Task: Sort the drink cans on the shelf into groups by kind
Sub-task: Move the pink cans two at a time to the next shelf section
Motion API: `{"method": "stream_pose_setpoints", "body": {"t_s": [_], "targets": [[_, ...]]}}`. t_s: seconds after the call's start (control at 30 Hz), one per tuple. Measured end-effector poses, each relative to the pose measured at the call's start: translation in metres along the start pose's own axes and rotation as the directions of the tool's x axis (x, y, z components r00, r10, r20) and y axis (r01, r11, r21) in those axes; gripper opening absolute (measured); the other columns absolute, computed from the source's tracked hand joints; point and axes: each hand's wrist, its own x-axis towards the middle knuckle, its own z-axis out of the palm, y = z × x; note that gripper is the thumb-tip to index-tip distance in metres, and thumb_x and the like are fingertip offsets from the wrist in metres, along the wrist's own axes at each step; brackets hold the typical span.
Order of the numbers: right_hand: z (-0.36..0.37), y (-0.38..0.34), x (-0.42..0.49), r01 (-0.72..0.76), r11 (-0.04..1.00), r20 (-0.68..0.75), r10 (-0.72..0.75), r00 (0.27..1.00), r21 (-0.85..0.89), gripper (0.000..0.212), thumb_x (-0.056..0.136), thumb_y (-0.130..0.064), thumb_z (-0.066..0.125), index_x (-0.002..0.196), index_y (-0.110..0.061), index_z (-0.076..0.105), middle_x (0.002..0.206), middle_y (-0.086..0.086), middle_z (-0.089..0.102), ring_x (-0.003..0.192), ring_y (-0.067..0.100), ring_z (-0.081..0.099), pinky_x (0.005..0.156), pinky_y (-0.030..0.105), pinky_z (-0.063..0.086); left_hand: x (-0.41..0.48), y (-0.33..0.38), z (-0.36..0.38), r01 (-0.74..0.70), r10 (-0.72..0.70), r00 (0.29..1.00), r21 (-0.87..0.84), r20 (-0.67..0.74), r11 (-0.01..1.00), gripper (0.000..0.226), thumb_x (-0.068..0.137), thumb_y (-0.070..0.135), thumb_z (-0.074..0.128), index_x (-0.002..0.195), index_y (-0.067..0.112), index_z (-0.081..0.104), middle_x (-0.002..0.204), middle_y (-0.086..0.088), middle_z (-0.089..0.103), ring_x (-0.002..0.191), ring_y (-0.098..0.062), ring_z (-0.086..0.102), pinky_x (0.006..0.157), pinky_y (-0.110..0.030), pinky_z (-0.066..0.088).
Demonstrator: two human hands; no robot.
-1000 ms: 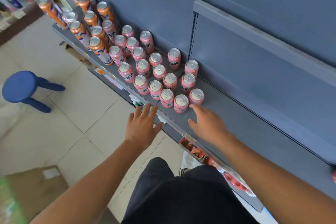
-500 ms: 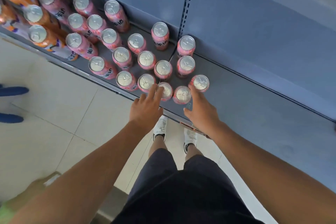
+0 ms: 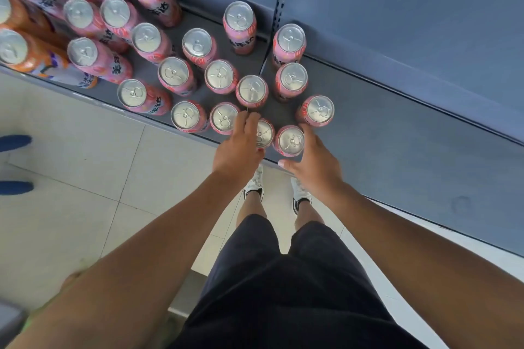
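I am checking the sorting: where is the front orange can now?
In the head view, the front orange can stands at the far left of the shelf, near its front edge, just left of a pink can.

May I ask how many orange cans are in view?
2. One orange can stands at the shelf's front edge, far left; the second orange can sits behind it, cut by the frame. More may be hidden out of frame.
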Motion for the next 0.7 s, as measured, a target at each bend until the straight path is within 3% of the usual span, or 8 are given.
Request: {"method": "stream_pose_setpoints", "body": {"t_s": [0.13, 0.23, 0.33, 0.4, 0.53, 0.6, 0.7], "targets": [[-0.002, 0.003, 0.001, -0.027, 0.998, -0.059, 0.031, 0.998, 0.061, 0.069, 0.075, -0.044, 0.081, 0.132, -0.03, 0.045, 0.126, -0.006, 0.053, 0.11, 0.015, 0.057, 0.081, 0.031, 0.046, -0.002, -0.001, -0.008, -0.029, 0.029, 0.999, -0.006, -0.021, 1.0, 0.063, 0.084, 0.027, 0.075, 0.136, 0.017, 0.04, 0.141, 0.002, 0.047, 0.105, -0.033, 0.064, 0.077, -0.045, 0.054], [-0.006, 0.004, -0.005, -0.036, 0.97, -0.04, 0.047, 0.998, 0.241, 0.068, 0.07, -0.044, 0.084, 0.126, -0.03, 0.049, 0.125, -0.009, 0.049, 0.107, 0.004, 0.053, 0.085, 0.027, 0.048, -0.01, -0.003, -0.014, -0.06, 0.052, 0.996, -0.119, -0.073, 0.991, 0.062, 0.079, 0.03, 0.079, 0.13, 0.021, 0.046, 0.131, 0.005, 0.054, 0.103, -0.027, 0.062, 0.077, -0.039, 0.052], [-0.011, 0.006, -0.017, -0.128, 0.871, 0.071, 0.107, 0.992, 0.475, 0.068, 0.069, -0.042, 0.085, 0.123, -0.029, 0.047, 0.121, -0.01, 0.055, 0.108, 0.004, 0.056, 0.088, 0.023, 0.048, -0.021, -0.004, -0.022, -0.042, 0.017, 0.996, -0.309, -0.083, 0.95, 0.063, 0.071, 0.032, 0.085, 0.122, 0.026, 0.049, 0.118, 0.011, 0.056, 0.1, -0.018, 0.058, 0.078, -0.034, 0.052], [-0.015, 0.006, -0.023, -0.222, 0.792, 0.154, 0.162, 0.975, 0.568, 0.075, 0.061, -0.047, 0.086, 0.12, -0.028, 0.043, 0.119, -0.01, 0.058, 0.109, 0.008, 0.059, 0.092, 0.029, 0.052, -0.025, -0.003, -0.029, -0.019, -0.011, 0.998, -0.435, -0.067, 0.9, 0.064, 0.065, 0.031, 0.089, 0.116, 0.029, 0.052, 0.111, 0.012, 0.058, 0.097, -0.013, 0.058, 0.078, -0.03, 0.052], [-0.032, -0.001, -0.033, -0.292, 0.695, 0.19, 0.222, 0.956, 0.657, 0.056, 0.071, -0.024, 0.086, 0.104, -0.029, 0.041, 0.11, -0.002, 0.058, 0.104, 0.014, 0.061, 0.087, 0.033, 0.056, -0.026, 0.005, -0.056, 0.069, -0.021, 0.997, -0.696, 0.077, 0.715, 0.058, 0.064, 0.017, 0.092, 0.106, 0.033, 0.055, 0.099, 0.013, 0.062, 0.089, 0.003, 0.061, 0.071, -0.011, 0.051], [-0.044, -0.006, -0.039, -0.297, 0.687, 0.175, 0.243, 0.954, 0.663, 0.052, 0.075, -0.019, 0.084, 0.104, -0.026, 0.042, 0.107, 0.0, 0.058, 0.099, 0.013, 0.061, 0.079, 0.027, 0.054, -0.026, 0.008, -0.071, 0.155, -0.012, 0.983, -0.792, 0.183, 0.591, 0.054, 0.07, 0.011, 0.087, 0.109, 0.031, 0.057, 0.099, 0.012, 0.064, 0.089, 0.0, 0.063, 0.07, -0.014, 0.051], [-0.06, -0.015, -0.049, -0.291, 0.654, 0.167, 0.246, 0.955, 0.698, 0.053, 0.075, -0.022, 0.086, 0.105, -0.03, 0.043, 0.109, -0.003, 0.06, 0.098, 0.009, 0.063, 0.078, 0.025, 0.053, -0.028, 0.011, -0.087, 0.264, 0.052, 0.952, -0.895, 0.302, 0.36, 0.044, 0.071, 0.012, 0.079, 0.108, 0.029, 0.062, 0.096, 0.009, 0.072, 0.095, -0.012, 0.067, 0.083, -0.032, 0.055]]}}
